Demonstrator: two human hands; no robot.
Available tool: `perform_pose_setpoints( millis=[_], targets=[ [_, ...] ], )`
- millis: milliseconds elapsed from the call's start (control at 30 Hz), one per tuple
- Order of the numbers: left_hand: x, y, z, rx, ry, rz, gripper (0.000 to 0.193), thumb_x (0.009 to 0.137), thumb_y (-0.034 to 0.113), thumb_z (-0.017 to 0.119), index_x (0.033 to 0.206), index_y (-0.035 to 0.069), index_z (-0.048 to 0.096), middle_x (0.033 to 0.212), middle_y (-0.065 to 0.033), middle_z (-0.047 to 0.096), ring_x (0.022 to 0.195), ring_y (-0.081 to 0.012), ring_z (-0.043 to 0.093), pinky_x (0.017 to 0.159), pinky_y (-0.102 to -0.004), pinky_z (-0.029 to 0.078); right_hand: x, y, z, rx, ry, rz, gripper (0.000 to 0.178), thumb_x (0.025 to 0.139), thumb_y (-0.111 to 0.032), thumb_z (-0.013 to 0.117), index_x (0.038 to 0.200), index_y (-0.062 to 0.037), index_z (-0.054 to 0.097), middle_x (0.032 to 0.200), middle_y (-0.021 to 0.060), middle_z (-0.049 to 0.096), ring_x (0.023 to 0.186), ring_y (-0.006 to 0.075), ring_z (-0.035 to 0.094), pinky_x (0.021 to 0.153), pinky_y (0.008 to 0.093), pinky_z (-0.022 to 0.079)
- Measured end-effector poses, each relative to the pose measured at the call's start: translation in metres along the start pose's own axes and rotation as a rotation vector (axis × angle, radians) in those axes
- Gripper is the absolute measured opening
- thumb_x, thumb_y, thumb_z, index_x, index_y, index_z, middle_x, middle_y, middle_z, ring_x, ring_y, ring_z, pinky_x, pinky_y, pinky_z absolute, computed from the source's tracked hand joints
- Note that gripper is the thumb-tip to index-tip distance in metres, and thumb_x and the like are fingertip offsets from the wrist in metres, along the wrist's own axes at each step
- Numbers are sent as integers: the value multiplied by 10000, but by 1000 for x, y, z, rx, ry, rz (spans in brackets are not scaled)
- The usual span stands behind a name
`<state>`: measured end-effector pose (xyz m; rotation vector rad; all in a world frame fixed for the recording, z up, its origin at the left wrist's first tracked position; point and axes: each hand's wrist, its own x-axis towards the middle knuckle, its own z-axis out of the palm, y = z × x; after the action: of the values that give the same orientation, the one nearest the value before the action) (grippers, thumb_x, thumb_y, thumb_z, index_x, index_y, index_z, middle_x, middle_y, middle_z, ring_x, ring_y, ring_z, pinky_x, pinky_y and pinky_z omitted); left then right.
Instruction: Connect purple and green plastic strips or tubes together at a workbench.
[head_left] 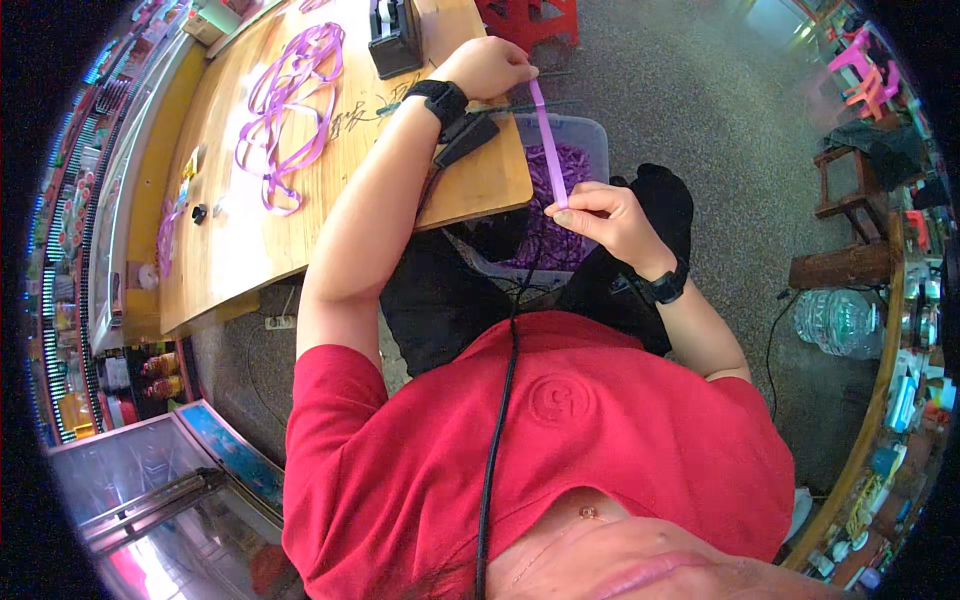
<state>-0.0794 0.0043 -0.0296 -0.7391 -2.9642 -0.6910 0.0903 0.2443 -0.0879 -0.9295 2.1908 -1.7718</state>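
A flat purple ribbon (549,140) runs between my two hands beyond the table's right edge. My left hand (487,68) is closed, its fingertips pinching the far end. Lower down, my right hand (607,213) pinches the near end between thumb and fingers. Beneath the ribbon stands a clear plastic bin (597,135) with many purple pieces (572,168) inside. At the table corner, below my left wrist, lies a black tool (468,142), partly hidden, so its kind is unclear. A thin dark green rod (555,106) sticks out past the table edge, behind the ribbon.
The wooden table (350,190) carries a loose heap of purple ribbon (290,110), a black tape dispenser (393,40) and dark thin scraps (350,118). A red plastic stool (545,20) stands beyond. Right are a wooden stool (846,185) and a large clear bottle (838,322).
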Motion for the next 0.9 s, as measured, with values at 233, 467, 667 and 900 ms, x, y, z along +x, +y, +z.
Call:
perform_pose_setpoints(
  millis=[233,467,667,900],
  targets=[
    [3,-11,7,-21,59,65,367,859,433,646,979,99,743,841,-145,710,813,-321,682,779,-410,534,13,-32,-12,47,-31,-82,174,883,-101,707,1032,-13,732,771,35,624,732,107,567,680,246,442],
    [-2,6,-4,-16,-1,5,344,859,410,634,955,100,748,843,-151,711,817,-327,684,787,-412,534,92,-64,-57,-283,82,-436,229,868,-98,705,1083,-20,720,1172,68,602,993,127,592,897,249,457],
    [-4,-9,-6,-93,262,-2,291,859,353,605,934,119,761,869,-160,710,848,-323,684,814,-413,528,159,-64,-61,-190,184,-175,300,865,-126,696,1130,14,694,1083,136,718,998,162,657,898,289,505],
    [-14,11,-26,-306,486,-45,234,899,196,621,905,-14,723,797,-193,692,788,-260,690,736,-356,525,195,17,-73,-65,236,-117,257,857,-116,701,1085,1,714,1025,121,732,934,183,681,855,297,522]
  ],
)
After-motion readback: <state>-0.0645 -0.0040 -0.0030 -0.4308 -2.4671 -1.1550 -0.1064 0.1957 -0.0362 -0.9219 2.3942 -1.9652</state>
